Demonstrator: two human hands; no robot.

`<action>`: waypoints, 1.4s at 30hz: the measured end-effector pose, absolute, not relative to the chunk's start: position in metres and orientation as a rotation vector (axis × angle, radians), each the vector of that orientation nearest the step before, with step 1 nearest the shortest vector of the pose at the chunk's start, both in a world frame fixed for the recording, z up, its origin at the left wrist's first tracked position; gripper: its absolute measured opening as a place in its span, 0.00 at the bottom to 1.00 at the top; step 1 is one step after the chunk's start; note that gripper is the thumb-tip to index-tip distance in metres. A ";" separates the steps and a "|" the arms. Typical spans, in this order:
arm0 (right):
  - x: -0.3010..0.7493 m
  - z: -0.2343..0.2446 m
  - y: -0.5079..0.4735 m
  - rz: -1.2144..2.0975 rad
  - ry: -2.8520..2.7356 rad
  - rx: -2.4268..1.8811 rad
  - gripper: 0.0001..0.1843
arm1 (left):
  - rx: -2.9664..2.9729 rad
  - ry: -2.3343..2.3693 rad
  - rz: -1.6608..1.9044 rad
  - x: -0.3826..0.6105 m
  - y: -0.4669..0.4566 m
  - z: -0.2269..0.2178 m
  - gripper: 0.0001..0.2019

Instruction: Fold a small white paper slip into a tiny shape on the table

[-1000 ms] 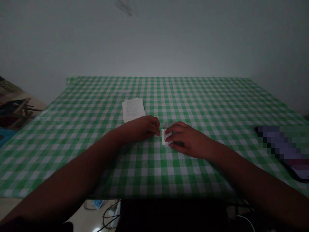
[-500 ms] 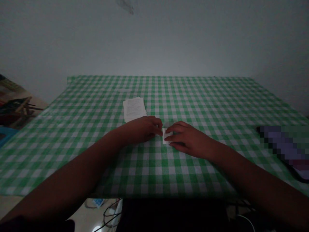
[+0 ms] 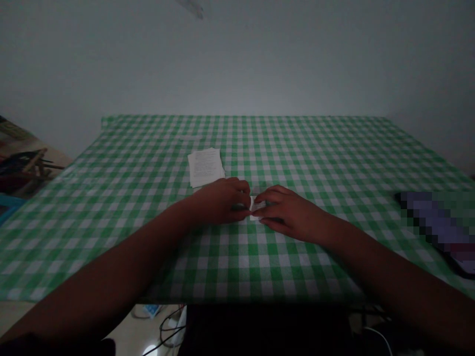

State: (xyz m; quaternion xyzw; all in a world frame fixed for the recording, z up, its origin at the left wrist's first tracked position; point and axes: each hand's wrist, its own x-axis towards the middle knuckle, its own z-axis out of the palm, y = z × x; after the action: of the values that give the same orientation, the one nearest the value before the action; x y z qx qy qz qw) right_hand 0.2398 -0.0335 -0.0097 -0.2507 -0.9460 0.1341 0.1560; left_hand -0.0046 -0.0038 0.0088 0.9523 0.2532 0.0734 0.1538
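Note:
A small folded white paper [image 3: 257,205] lies on the green checked tablecloth [image 3: 319,158] near the table's middle. My left hand [image 3: 221,200] has its fingers curled and pinches the paper's left edge. My right hand [image 3: 287,212] is closed over the paper's right side, fingertips pressing on it. Most of the paper is hidden between the two hands. Just behind my left hand lies a small stack of white printed sheets [image 3: 205,167].
A dark blurred-out flat object [image 3: 438,225] lies at the table's right edge. Cluttered items [image 3: 18,168] sit on the floor to the left. Cables [image 3: 166,329] show under the table's near edge. A plain wall stands behind the table.
My left hand has slid right until its fingertips meet the small paper. My right hand stays on the paper, which shows less than before.

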 end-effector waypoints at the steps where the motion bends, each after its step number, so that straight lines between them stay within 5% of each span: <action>1: 0.240 -0.010 -0.034 0.384 -2.707 -0.718 0.12 | 2.720 0.748 0.227 -0.004 -0.004 0.007 0.08; 22: 0.237 -0.008 -0.035 0.417 -2.682 -0.761 0.11 | 2.652 0.799 0.307 -0.002 -0.006 -0.001 0.05; 28: 0.236 -0.008 -0.035 0.426 -2.667 -0.762 0.11 | 2.684 0.839 0.386 -0.001 -0.009 -0.003 0.13; 42: 0.236 -0.011 -0.033 0.467 -2.598 -0.779 0.10 | 2.717 0.855 0.233 0.000 -0.008 0.005 0.08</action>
State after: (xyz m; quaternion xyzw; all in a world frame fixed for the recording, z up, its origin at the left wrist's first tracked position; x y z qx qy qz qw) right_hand 0.2357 -0.0332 -0.0114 -0.2778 -0.9261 0.1664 0.1937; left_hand 0.0003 -0.0082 0.0046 0.9412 0.2961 0.0805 0.1413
